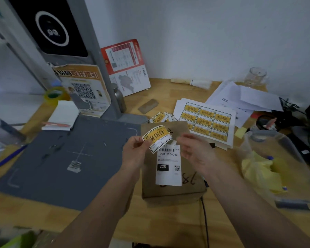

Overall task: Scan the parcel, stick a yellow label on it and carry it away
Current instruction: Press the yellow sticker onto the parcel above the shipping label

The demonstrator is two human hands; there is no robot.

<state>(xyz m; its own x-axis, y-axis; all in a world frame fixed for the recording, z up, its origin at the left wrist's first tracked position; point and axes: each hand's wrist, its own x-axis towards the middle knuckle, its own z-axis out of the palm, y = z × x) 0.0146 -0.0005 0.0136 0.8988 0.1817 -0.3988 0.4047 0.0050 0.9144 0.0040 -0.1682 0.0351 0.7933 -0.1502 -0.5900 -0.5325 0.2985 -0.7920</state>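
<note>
Wooden table (168, 221): grey mat (70, 158), parcel (186, 187), label sheets (206, 119).

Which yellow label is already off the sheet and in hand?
The curled yellow label pinched by the left hand above the brown cardboard parcel.

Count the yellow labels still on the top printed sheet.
9 at least. They sit in three rows on the sheet right of the parcel: three across the far row, three in the middle, three nearest. The parcel's corner overlaps the sheet and may hide more.
</note>
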